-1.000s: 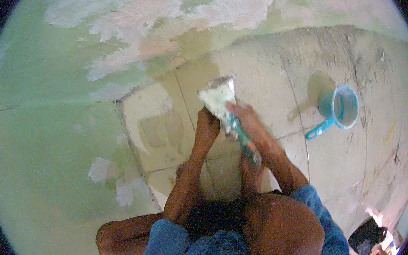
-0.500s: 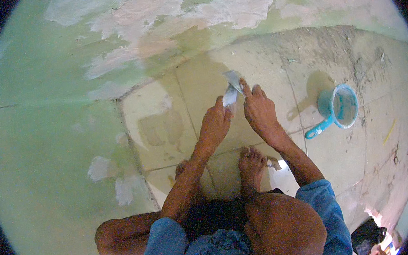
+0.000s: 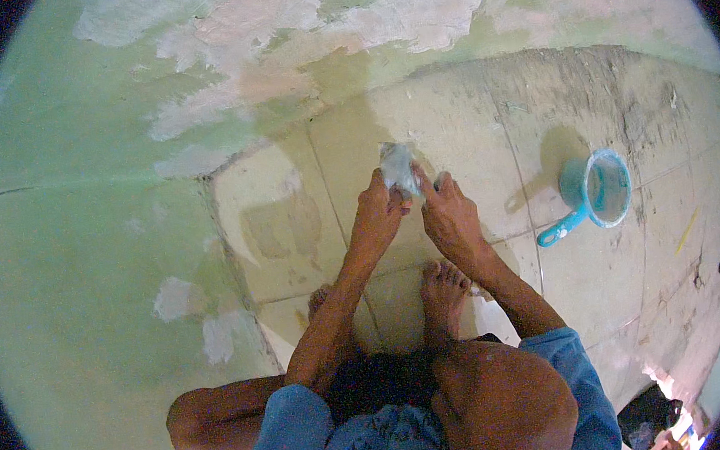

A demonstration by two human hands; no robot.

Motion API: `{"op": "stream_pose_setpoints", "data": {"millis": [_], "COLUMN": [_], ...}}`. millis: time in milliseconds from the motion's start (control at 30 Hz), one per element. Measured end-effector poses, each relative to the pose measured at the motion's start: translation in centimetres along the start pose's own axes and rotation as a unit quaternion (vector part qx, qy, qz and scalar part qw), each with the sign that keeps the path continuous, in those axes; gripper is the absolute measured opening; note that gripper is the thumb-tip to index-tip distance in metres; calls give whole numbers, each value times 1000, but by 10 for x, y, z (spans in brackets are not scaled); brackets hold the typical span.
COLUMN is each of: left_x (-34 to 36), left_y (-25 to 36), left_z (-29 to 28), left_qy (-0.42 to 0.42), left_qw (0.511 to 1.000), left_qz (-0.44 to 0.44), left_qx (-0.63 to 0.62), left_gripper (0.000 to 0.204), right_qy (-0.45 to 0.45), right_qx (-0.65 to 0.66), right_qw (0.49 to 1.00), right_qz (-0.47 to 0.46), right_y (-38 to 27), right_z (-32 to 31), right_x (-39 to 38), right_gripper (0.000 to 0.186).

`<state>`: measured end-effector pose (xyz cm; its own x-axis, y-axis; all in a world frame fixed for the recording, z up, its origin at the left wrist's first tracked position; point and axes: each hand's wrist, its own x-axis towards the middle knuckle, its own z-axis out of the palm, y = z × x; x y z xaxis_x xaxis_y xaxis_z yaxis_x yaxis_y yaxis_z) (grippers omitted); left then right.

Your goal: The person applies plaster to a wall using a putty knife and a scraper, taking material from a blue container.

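Note:
My left hand (image 3: 376,213) is closed around a putty knife (image 3: 398,171), its flat blade smeared with white paste and pointing away from me. My right hand (image 3: 451,219) grips a second putty knife, the index finger stretched along it. The two blades overlap in front of my fingertips, so I cannot tell their edges apart. Both handles are mostly hidden in my hands. To the right, a light-blue dipper (image 3: 596,189) with a long handle stands on the floor, its inside coated with whitish paste.
A green wall (image 3: 85,272) with white patches rises at the left and far side. Pale tiles (image 3: 444,117), dirty along the far edge, cover the floor. My bare foot (image 3: 444,290) is close below my hands. A black bag-like thing (image 3: 648,416) lies at the lower right.
The right hand has drawn slightly left and nearer, bringing its blade down over the left one. The blade that stuck out beyond the left one now lies against it. The dipper has not moved.

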<state>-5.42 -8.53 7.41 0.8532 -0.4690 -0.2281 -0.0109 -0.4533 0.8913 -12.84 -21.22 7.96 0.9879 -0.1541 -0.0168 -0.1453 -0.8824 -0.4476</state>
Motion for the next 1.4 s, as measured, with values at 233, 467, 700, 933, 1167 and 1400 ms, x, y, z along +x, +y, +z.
{"op": "stream_pose_setpoints", "data": {"millis": [233,467,700,933,1167,1400], "left_x": [6,9,3,5,11,27], "left_y": [-14,-2,-6,-2,40,93], "left_z": [-34,-37,-42,-47,-45,-94], "left_qy": [104,113,79,120,20,-137], "left_qw": [942,901,883,876,990,990], "left_qz": [149,204,277,306,36,-15], "left_qx": [283,365,371,352,-137,24], "left_gripper": [42,46,48,45,37,39], "right_qy": [-72,-125,-5,-12,-43,-26], "right_qx": [652,630,683,654,600,676], "right_qw": [691,726,631,669,767,682], "right_qz": [302,245,368,353,223,276], "right_y": [32,4,29,45,37,51], "right_z": [-27,-33,-16,-21,-55,-100], "right_x": [-13,-19,16,-3,-68,-125], "right_gripper": [16,31,25,16,28,24]}}
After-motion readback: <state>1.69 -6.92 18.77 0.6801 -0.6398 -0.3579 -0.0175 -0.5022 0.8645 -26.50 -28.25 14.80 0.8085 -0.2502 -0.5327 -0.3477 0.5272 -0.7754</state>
